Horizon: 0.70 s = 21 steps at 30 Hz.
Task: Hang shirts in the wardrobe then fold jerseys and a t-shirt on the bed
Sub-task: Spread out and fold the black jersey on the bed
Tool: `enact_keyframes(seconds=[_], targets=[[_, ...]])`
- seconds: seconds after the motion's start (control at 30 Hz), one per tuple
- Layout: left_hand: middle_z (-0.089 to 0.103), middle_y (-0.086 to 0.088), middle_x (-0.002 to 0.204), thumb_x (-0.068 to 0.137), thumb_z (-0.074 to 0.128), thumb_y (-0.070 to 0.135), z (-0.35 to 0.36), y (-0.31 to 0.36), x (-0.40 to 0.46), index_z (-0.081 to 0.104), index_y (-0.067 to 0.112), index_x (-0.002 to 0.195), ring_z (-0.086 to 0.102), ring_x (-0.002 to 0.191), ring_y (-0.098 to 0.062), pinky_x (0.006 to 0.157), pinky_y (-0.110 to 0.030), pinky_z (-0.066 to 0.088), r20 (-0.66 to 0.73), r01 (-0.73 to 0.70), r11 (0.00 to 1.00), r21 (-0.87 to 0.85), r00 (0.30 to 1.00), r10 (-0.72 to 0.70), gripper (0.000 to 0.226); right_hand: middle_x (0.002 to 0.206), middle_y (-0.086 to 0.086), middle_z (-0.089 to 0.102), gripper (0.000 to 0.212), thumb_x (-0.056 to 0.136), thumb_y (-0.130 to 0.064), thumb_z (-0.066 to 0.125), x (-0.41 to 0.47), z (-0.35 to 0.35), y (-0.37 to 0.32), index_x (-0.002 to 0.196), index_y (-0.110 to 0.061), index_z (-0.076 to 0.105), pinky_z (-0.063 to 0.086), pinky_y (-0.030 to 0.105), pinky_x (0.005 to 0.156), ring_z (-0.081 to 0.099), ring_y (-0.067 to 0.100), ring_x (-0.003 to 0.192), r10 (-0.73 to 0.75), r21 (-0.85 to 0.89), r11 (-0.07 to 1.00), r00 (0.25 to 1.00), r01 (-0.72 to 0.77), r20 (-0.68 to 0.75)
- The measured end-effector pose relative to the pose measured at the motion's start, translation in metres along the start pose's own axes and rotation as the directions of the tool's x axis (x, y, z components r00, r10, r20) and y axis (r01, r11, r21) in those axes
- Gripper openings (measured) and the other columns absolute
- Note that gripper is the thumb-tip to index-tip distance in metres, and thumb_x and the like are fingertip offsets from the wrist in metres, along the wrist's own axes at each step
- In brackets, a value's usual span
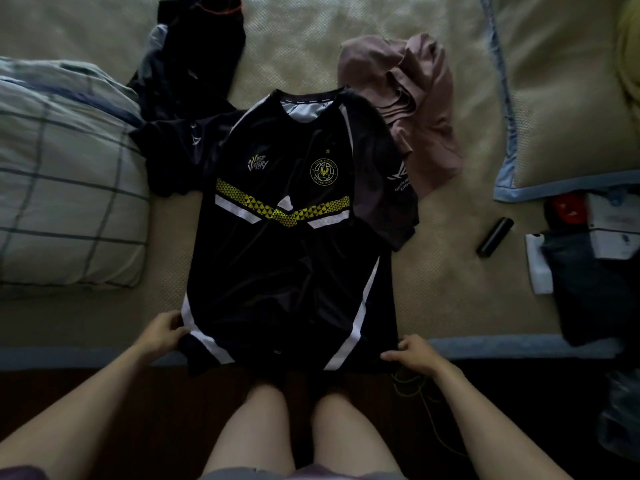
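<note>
A black jersey (284, 265) with a yellow chevron band and white stripes lies flat, front up, on the beige bed (450, 271), collar away from me. My left hand (164, 332) pinches its bottom left hem corner. My right hand (414, 353) grips the bottom right hem corner. The hem hangs slightly over the bed's near edge. A crumpled dusty-pink t-shirt (408, 98) lies beyond the jersey's right shoulder. A second dark jersey (187, 71) lies bunched at the upper left, partly under the flat jersey's sleeve.
A checked pillow (62, 181) sits at the left. At the right lie a beige cushion with blue trim (568, 109), a black cylinder (494, 238), a white box (538, 268) and dark items (588, 289). My bare legs stand at the bed's edge.
</note>
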State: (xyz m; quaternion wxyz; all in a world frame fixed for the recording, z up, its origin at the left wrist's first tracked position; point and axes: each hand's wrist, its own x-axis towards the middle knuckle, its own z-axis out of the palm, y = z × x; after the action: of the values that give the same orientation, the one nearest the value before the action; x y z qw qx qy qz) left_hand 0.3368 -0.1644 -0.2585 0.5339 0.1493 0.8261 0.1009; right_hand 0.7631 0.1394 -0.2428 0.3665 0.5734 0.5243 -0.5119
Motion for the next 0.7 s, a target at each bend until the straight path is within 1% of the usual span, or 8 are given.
enact_keyframes(seconds=[0.07,0.17,0.2,0.27,0.37,0.5,0.6,0.7], targets=[[0.069,-0.018,0.080,0.100,0.055,0.004,0.004,-0.007,-0.002,0.062,0.002,0.097,0.065,0.061,-0.024,0.056,-0.032,0.050,-0.040,-0.013,1.000,0.015,0.999,0.014,0.009,0.081,0.016,0.070,0.025,0.090,-0.026,0.071,0.000,0.009,0.008,0.080,-0.004,0.068,0.048,0.034,0.066,0.065,0.025,0.074,0.004,0.139,0.990,0.997,0.007,-0.076],[0.072,-0.019,0.093,0.100,0.055,0.006,0.012,-0.018,0.000,0.064,0.005,0.101,0.065,0.078,-0.025,0.070,-0.037,0.050,-0.070,-0.035,0.999,0.033,0.997,0.037,0.009,0.088,0.012,0.069,0.023,0.094,-0.026,0.067,-0.007,0.020,0.005,0.095,-0.003,0.065,0.050,0.028,0.060,0.063,0.021,0.075,0.082,0.410,0.910,0.996,-0.061,-0.035],[0.072,-0.019,0.097,0.100,0.057,0.008,0.015,-0.018,0.000,0.065,0.005,0.102,0.065,0.083,-0.027,0.073,-0.037,0.050,-0.072,-0.035,0.999,0.020,0.997,0.037,0.009,0.092,0.009,0.068,0.031,0.090,-0.032,0.071,-0.008,0.025,0.003,0.102,-0.005,0.062,0.051,0.027,0.057,0.064,0.020,0.076,0.104,0.440,0.893,0.995,-0.098,0.011],[0.071,-0.017,0.092,0.098,0.062,0.017,0.020,-0.017,0.000,0.065,0.007,0.100,0.067,0.079,-0.027,0.065,-0.034,0.052,-0.028,0.010,1.000,-0.021,1.000,-0.011,0.011,0.094,0.006,0.068,0.043,0.081,-0.038,0.081,-0.004,0.033,0.003,0.103,-0.009,0.058,0.051,0.027,0.056,0.066,0.018,0.078,0.122,0.314,0.941,0.992,-0.124,0.026],[0.070,-0.016,0.077,0.094,0.069,0.024,0.024,-0.018,0.001,0.064,0.009,0.090,0.067,0.063,-0.024,0.053,-0.031,0.052,0.029,0.060,0.998,-0.007,0.998,-0.060,0.015,0.075,0.005,0.069,0.024,0.083,-0.028,0.079,0.008,0.038,0.003,0.081,-0.013,0.061,0.055,0.034,0.063,0.065,0.016,0.069,0.065,0.033,0.998,0.990,-0.062,-0.122],[0.069,-0.014,0.074,0.095,0.068,0.020,0.023,-0.024,0.007,0.068,0.007,0.082,0.067,0.070,-0.027,0.062,-0.039,0.054,-0.020,0.078,0.995,0.064,0.997,-0.077,0.018,0.090,0.003,0.068,0.012,0.092,-0.027,0.063,0.006,0.031,-0.002,0.098,-0.016,0.064,0.053,0.034,0.070,0.067,0.020,0.085,0.070,-0.306,0.944,0.980,-0.125,-0.185],[0.068,-0.015,0.074,0.096,0.065,0.015,0.020,-0.022,0.008,0.067,0.005,0.080,0.065,0.070,-0.026,0.059,-0.032,0.050,-0.007,0.098,0.992,0.078,0.995,-0.097,0.019,0.103,0.006,0.069,0.029,0.090,-0.039,0.058,-0.001,0.032,-0.023,0.105,-0.014,0.064,0.051,0.030,0.072,0.066,0.024,0.094,0.062,-0.400,0.903,0.969,-0.157,-0.241],[0.066,-0.013,0.070,0.097,0.064,0.018,0.020,-0.016,0.008,0.063,0.008,0.076,0.064,0.064,-0.024,0.055,-0.030,0.048,-0.011,0.122,0.990,0.070,0.993,-0.121,0.024,0.091,0.006,0.070,0.069,0.076,-0.076,0.050,0.005,0.038,-0.047,0.096,-0.012,0.068,0.055,0.035,0.077,0.068,0.027,0.085,0.033,-0.313,0.943,0.965,-0.117,-0.261]])
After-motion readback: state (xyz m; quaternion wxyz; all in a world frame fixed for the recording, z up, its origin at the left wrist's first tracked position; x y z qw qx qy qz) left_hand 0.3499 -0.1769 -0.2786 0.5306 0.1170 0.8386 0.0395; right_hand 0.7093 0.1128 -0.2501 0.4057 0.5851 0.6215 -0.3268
